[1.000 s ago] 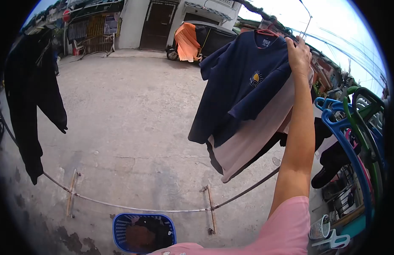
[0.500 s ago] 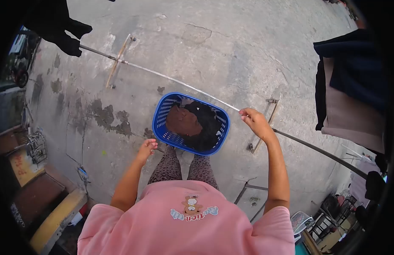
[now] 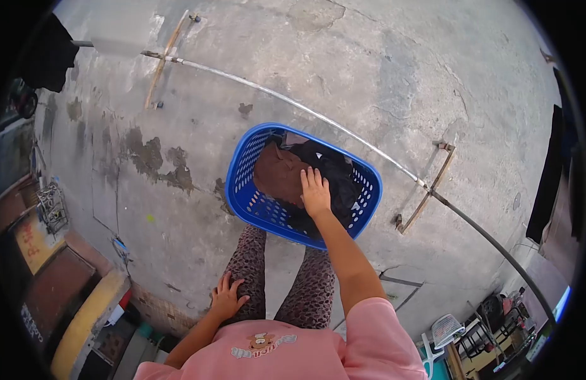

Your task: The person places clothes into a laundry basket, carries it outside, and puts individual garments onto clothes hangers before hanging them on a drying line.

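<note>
A blue plastic laundry basket (image 3: 242, 218) with slotted walls stands on the concrete in front of my feet. Inside lie a brown garment (image 3: 277, 174) and black clothes (image 3: 340, 171). My right hand (image 3: 316, 192) reaches into the basket over the clothes, fingers stretched out at the brown garment's right edge; whether it presses on the cloth I cannot tell. My left hand (image 3: 227, 297) rests with spread fingers on the thigh of my patterned leggings (image 3: 245, 259), holding nothing.
Just beyond the basket a metal clothes rail (image 3: 293, 104) runs across on wooden-footed stands (image 3: 435, 187). Dark clothes (image 3: 52, 57) hang at its far left, more (image 3: 549, 171) at the right. A white plastic chair (image 3: 443, 332) stands at the lower right.
My right hand has left the metal rail and come down into the basket. My left hand has dropped from beside the basket onto my thigh, and my body has bent forward.
</note>
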`<state>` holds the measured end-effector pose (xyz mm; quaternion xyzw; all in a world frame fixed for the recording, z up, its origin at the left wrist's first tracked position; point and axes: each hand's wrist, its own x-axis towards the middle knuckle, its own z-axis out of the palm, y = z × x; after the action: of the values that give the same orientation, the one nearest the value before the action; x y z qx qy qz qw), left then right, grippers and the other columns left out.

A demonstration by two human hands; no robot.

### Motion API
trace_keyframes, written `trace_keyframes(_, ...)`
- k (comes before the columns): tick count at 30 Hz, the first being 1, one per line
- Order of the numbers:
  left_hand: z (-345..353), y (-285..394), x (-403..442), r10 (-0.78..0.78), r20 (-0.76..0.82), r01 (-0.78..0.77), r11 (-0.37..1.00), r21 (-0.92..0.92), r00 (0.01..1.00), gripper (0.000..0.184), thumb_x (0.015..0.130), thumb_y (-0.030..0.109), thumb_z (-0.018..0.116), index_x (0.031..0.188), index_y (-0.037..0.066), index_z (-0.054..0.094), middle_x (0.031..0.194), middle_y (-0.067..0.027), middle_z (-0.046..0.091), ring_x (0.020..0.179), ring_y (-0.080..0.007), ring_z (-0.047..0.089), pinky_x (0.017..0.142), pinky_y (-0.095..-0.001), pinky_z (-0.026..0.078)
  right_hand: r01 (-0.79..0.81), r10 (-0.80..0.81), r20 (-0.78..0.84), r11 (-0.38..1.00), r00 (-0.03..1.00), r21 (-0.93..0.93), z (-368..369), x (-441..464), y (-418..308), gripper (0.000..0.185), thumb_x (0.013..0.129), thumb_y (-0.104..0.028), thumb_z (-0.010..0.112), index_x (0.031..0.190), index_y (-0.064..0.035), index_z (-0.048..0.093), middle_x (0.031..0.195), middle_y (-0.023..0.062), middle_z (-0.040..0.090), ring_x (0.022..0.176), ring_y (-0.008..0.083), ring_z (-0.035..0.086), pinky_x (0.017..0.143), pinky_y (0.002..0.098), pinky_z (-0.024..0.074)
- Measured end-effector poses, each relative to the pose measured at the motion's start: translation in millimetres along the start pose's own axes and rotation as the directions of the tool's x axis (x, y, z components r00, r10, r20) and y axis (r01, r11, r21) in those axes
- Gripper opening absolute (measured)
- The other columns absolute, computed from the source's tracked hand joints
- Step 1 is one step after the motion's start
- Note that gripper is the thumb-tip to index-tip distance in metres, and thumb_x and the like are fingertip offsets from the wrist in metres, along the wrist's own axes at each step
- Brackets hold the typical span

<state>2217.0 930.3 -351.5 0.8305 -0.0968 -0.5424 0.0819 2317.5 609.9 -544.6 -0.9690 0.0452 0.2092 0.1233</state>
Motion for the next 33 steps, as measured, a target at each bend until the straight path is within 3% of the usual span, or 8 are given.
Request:
trace_keyframes(7,5.7,-3.7,-9.0,0.006,-0.058,-0.007,1.0,-0.028,0.998,0.055,0.076,0.045,0.059,0.123,0.021,0.041,0.136,-0.0192,0.026,0.125,-0.0376,0.026,0.091,-0.0563,0.028,0.16,-0.142,0.121,0.975,0.982,-0.157,12.0,31.8,5.5,0.024,0.083,-0.02,0.049,0.104,-0.0082,0.054,0.126,0.0123,0.044,0.124,0.0267,0.032,0.102,0.0437,0.0247)
trace_keyframes(9,6.4,-3.2,-6.3,0.005,-0.056,-0.007,0.999,-0.031,0.998,0.055,0.076,0.043,0.06,0.123,0.021,0.041,0.136,-0.0183,0.026,0.125,-0.0371,0.026,0.093,-0.0547,0.027,0.004,-0.048,0.079,0.873,0.996,0.488,-12.4,23.6,3.4,0.019,0.084,-0.02,0.049,0.097,-0.0067,0.053,0.105,0.0113,0.055,0.108,0.024,0.048,0.098,0.038,0.0299)
trace_keyframes(10,5.3,-2.5,-4.0,-0.007,-0.056,0.005,1.0,-0.027,0.998,0.055,0.075,0.042,0.061,0.122,0.021,0.042,0.136,-0.0173,0.026,0.126,-0.0366,0.025,0.095,-0.053,0.027,0.014,-0.053,0.07,0.881,0.996,0.474,-34.3,17.4,0.5,0.019,0.084,-0.02,0.049,0.097,-0.0067,0.053,0.105,0.0113,0.055,0.108,0.024,0.048,0.098,0.038,0.0299)
trace_keyframes(12,2.9,-1.4,2.0,0.008,-0.087,-0.011,0.999,-0.038,0.996,0.055,0.075,0.042,0.061,0.122,0.022,0.042,0.135,-0.0167,0.027,0.125,-0.0356,0.027,0.095,-0.0533,0.027,-0.353,0.171,0.316,0.277,0.933,0.893,-77.5,-4.0,-12.3,0.017,0.086,-0.02,0.048,0.093,-0.0048,0.051,0.088,0.011,0.057,0.092,0.0211,0.055,0.09,0.0329,0.0351)
trace_keyframes(16,-9.7,0.3,23.1,0.115,-0.089,-0.11,0.993,0.052,0.989,0.058,0.076,0.041,0.06,0.126,0.021,0.038,0.133,-0.0177,0.032,0.122,-0.0341,0.033,0.095,-0.0542,0.028,-0.183,0.115,0.263,-0.458,0.958,0.87,-175.4,-52.0,-35.8,0.013,0.087,-0.015,0.045,0.097,-0.0075,0.048,0.101,0.0024,0.054,0.095,0.0128,0.053,0.083,0.0275,0.041)
trace_keyframes(18,-25.4,5.6,34.0,0.099,-0.063,-0.107,0.983,-0.149,0.993,0.065,0.075,0.034,0.062,0.129,0.014,0.032,0.133,-0.0174,0.032,0.123,-0.0335,0.032,0.095,-0.0522,0.029,-0.057,0.185,0.19,-0.556,0.964,0.829,-244.3,-79.1,-55.6,0.016,0.086,-0.015,0.046,0.1,-0.0068,0.047,0.109,0.0042,0.053,0.102,0.0148,0.053,0.087,0.0292,0.0419)
trace_keyframes(26,-129.8,55.9,63.2,0.483,-0.311,-0.559,0.795,-0.235,0.819,0.091,0.063,0.024,0.074,0.133,0.002,0.02,0.131,-0.02,0.032,0.122,-0.0375,0.032,0.1,-0.0413,0.03,0.442,0.342,-0.299,-0.5,0.891,0.745,-381.0,-196.9,-109.5,0.039,0.087,-0.024,0.043,0.119,-0.001,0.036,0.12,0.015,0.047,0.115,0.0245,0.045,0.091,0.039,0.0411)
trace_keyframes(33,-175.2,103.2,64.2,0.715,-0.387,-0.696,0.684,0.218,0.582,0.066,0.077,0.031,0.06,0.13,0.003,0.033,0.132,-0.0179,0.035,0.122,-0.0294,0.036,0.096,-0.0377,0.034,0.933,0.627,-0.695,-0.177,0.351,0.312,-459.9,-285.2,-108.1,0.052,0.092,-0.028,0.037,0.131,0.0037,0.025,0.135,0.022,0.029,0.125,0.0339,0.032,0.104,0.049,0.026)
